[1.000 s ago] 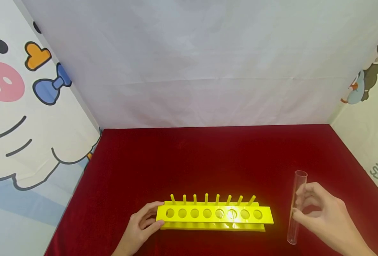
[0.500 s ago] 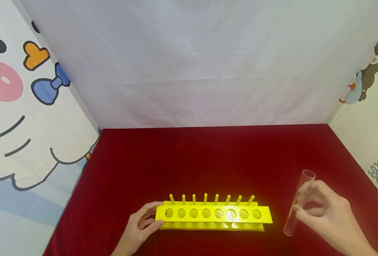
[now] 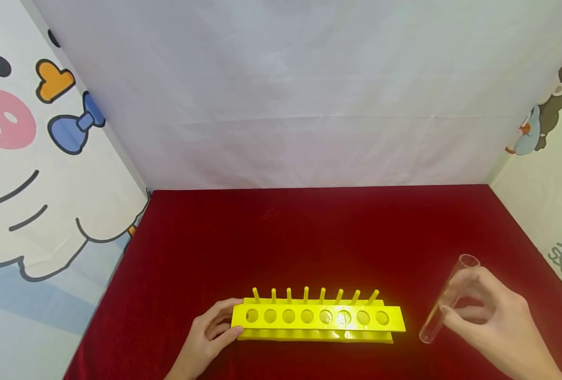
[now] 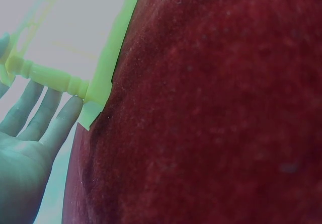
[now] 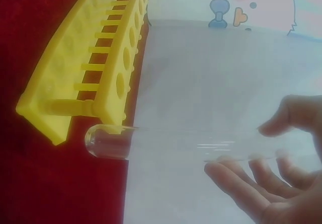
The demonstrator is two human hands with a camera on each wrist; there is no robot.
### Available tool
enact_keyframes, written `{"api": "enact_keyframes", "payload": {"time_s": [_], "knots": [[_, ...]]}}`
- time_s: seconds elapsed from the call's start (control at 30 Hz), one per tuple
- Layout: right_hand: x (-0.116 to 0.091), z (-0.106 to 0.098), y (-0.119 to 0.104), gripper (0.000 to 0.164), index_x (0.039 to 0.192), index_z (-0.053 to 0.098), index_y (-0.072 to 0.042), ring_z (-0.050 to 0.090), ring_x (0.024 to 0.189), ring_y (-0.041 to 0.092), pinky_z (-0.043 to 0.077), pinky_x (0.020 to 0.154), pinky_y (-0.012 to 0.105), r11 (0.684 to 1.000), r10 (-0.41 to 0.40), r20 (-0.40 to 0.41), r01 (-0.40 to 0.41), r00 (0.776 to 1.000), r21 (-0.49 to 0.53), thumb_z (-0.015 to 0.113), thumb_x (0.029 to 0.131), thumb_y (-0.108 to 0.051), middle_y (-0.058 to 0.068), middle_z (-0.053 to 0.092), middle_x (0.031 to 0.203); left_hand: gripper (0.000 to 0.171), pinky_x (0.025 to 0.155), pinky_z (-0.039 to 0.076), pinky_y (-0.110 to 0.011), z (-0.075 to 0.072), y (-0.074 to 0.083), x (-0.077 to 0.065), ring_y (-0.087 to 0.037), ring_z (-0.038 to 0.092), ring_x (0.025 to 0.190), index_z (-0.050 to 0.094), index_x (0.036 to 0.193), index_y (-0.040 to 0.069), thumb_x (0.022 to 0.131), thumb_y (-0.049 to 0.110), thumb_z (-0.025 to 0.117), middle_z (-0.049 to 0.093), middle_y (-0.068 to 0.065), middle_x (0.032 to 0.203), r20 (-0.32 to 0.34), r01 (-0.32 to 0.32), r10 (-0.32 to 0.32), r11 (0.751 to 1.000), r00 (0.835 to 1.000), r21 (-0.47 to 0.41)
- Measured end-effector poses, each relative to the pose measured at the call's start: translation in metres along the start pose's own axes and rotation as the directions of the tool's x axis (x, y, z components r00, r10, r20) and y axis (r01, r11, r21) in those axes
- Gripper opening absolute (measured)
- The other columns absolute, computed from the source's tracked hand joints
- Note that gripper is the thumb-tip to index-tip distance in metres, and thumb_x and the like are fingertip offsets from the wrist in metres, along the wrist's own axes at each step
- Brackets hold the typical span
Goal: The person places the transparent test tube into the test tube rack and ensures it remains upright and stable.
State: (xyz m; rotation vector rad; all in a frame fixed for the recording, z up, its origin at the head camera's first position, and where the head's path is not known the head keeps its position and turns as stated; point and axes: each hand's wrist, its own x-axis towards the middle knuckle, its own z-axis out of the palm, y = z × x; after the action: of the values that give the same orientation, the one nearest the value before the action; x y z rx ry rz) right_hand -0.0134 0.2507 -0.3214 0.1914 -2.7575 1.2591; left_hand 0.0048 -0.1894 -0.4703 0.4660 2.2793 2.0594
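A bright yellow test tube rack [image 3: 317, 326] stands on the red cloth, with a row of round holes and a row of pegs behind them. My left hand [image 3: 206, 339] grips its left end between thumb and fingers. In the left wrist view, fingers [image 4: 65, 118] reach under the rack's end post [image 4: 50, 78]. To the right of the rack, my right hand [image 3: 497, 319] pinches a clear glass test tube [image 3: 434, 326]. The tube tilts, open mouth up and to the right, rounded bottom toward the rack. In the right wrist view that rounded end [image 5: 108, 142] appears just beside the rack's end.
Dark red cloth [image 3: 281, 237] covers the table. A pale fabric wall [image 3: 300, 105] rises behind it. Printed cartoon panels stand at the left [image 3: 62, 211] and right [image 3: 542, 200] sides.
The test tube has tipped from nearly upright to a slant, its mouth swinging right and its bottom rising toward the rack. My left hand and the rack stay in place.
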Motion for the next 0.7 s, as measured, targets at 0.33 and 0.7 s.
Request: {"api": "enact_keyframes", "payload": {"time_s": [0.33, 0.7], "knots": [[-0.0006, -0.0026, -0.0039, 0.034, 0.100, 0.054, -0.014, 0.067, 0.069, 0.011, 0.053, 0.059, 0.017, 1.000, 0.002, -0.022, -0.003, 1.000, -0.018, 0.077, 0.077, -0.002, -0.003, 0.055, 0.092, 0.043, 0.075, 0.056, -0.034, 0.0002, 0.0036, 0.0002, -0.023, 0.062, 0.095, 0.048, 0.131, 0.000, 0.090, -0.002, 0.060, 0.057, -0.024, 0.119, -0.003, 0.010, -0.010, 1.000, 1.000, -0.010], [0.0005, -0.0035, -0.0056, 0.035, 0.101, 0.056, -0.014, 0.065, 0.072, 0.008, 0.053, 0.059, 0.016, 0.999, 0.006, -0.032, -0.008, 0.999, -0.049, 0.077, 0.076, -0.002, -0.003, 0.055, 0.093, 0.043, 0.075, 0.056, -0.035, 0.0007, 0.0032, -0.0006, -0.023, 0.061, 0.095, 0.048, 0.131, 0.000, 0.090, -0.002, 0.060, 0.057, -0.022, 0.119, -0.004, 0.014, -0.014, 1.000, 1.000, 0.000]]}}
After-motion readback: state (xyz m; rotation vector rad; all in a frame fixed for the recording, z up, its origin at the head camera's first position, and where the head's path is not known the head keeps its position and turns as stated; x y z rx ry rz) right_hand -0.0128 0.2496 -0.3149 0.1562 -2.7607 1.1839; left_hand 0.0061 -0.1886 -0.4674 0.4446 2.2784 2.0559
